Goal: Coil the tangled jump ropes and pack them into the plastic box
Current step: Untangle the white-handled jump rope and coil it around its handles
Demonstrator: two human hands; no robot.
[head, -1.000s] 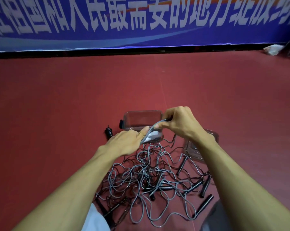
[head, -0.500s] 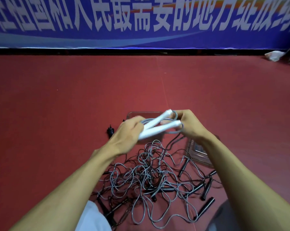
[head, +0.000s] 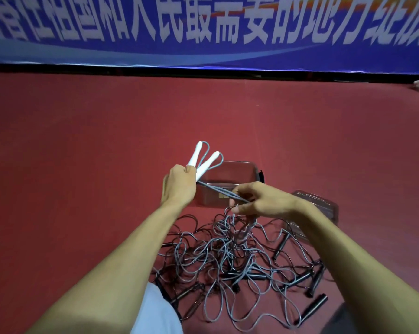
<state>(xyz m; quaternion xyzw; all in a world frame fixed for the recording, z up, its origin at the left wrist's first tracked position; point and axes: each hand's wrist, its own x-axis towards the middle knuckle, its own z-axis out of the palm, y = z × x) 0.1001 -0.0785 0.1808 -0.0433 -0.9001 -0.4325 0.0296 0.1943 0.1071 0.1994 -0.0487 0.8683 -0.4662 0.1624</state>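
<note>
While the left hand (head: 179, 189) grips the two white handles (head: 204, 165) together at their lower ends, their long axes fan up and away from the fist, with cord looping out of each tip. Two grey cord strands (head: 215, 189) run taut from under that fist, down and rightward to the right hand (head: 264, 201), which pinches them between thumb and fingers. Below that pinch the strands drop into the tangle (head: 227, 256) on the floor (head: 83, 165), straight under the right hand and back toward the body. Plastic box (head: 242, 169): open, just beyond the taut span, between the two hands. Judgement: coiling turns on the cord's line. Left hand is the anchor and right hand is nearer the slack, so the right should feed loops toward the left.
</note>
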